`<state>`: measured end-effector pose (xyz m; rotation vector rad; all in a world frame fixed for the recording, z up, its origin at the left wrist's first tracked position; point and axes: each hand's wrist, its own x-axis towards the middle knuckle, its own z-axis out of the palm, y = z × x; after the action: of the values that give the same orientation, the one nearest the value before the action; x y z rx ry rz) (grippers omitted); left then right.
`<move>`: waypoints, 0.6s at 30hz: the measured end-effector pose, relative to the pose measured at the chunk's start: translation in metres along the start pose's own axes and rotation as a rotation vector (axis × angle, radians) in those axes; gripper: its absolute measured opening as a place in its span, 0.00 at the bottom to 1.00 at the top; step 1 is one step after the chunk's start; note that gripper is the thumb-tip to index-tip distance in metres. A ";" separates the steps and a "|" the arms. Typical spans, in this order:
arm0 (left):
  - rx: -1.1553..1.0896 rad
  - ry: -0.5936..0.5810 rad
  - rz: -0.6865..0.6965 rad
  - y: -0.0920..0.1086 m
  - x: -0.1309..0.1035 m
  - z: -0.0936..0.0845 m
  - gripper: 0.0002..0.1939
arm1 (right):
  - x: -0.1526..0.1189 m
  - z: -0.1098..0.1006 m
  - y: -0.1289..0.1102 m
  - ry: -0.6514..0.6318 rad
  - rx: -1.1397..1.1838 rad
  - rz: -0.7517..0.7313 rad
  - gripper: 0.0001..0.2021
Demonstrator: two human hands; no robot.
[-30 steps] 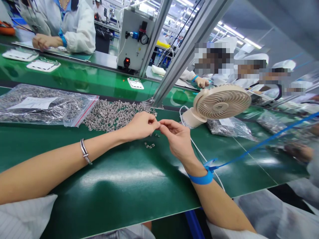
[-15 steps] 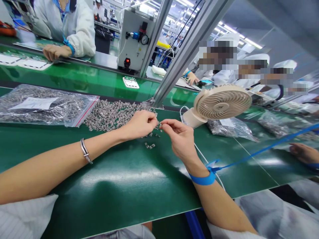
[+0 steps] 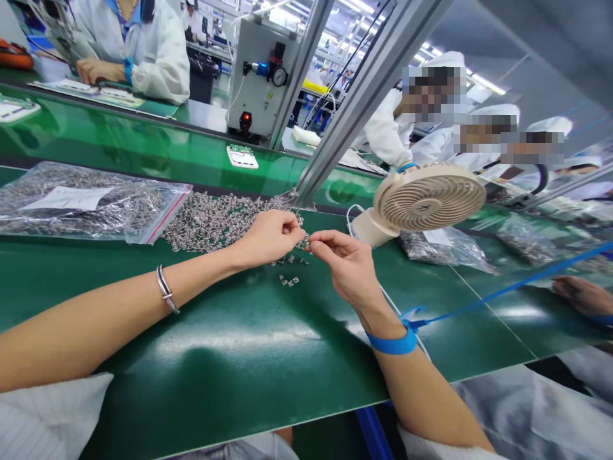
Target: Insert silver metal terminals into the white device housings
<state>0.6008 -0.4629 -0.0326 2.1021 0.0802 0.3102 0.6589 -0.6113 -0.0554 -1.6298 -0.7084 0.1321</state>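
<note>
Part [image 3: 305,241], small & metal, sits btwn the fingertips of both hands, over the surface [image 3: 215,358], just R of the pile [image 3: 205,223]. R hand [image 3: 353,267]: thumb & forefinger pinched tog. on it. L hand [image 3: 271,237]: fingertips closed tog. too, but too small to tell if they grip it as well. Hands v. close, only a tiny gap btwn tips. Few loose bits [image 3: 288,280] lie on the surface below the tips. Pile spreads behind L hand up to a clear bag [image 3: 81,201] w/ white label & red strip, full of similar metal pcs. Bracelet [image 3: 166,289] on L wrist, blue strap [image 3: 393,342] w/ cord on R. Beige fan [image 3: 428,198] stands beyond R hand, 2nd bag [image 3: 445,246] behind it. Farther back, white panel [image 3: 242,156] on green belt [image 3: 167,144]; co-worker's hand [image 3: 101,70] at far L.
</note>
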 end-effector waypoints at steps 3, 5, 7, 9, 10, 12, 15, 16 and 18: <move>-0.047 -0.017 -0.011 0.001 0.000 -0.001 0.09 | 0.000 0.000 -0.003 -0.007 0.079 0.034 0.04; -0.087 -0.042 -0.008 0.001 -0.001 -0.001 0.10 | 0.000 0.000 -0.004 -0.001 0.125 0.065 0.05; -0.124 -0.068 -0.005 0.001 -0.002 -0.002 0.10 | 0.001 0.000 -0.006 0.004 0.154 0.097 0.06; -0.156 -0.091 0.001 0.001 -0.002 -0.002 0.10 | 0.001 0.000 -0.006 0.003 0.176 0.121 0.06; -0.169 -0.104 0.004 0.001 -0.003 -0.003 0.09 | 0.002 0.000 -0.006 0.000 0.188 0.128 0.06; -0.188 -0.133 0.009 0.002 -0.003 -0.003 0.09 | 0.002 -0.001 -0.006 -0.003 0.214 0.137 0.07; -0.195 -0.162 0.006 0.003 -0.004 -0.003 0.08 | 0.003 -0.001 -0.005 0.006 0.259 0.160 0.07; -0.193 -0.165 0.001 0.004 -0.005 -0.003 0.08 | 0.003 -0.001 -0.005 0.013 0.275 0.175 0.07; -0.188 -0.163 -0.007 0.005 -0.006 -0.002 0.08 | 0.004 -0.002 -0.005 0.032 0.304 0.211 0.07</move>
<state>0.5945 -0.4645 -0.0287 1.9323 -0.0369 0.1350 0.6608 -0.6110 -0.0490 -1.4064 -0.4643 0.3490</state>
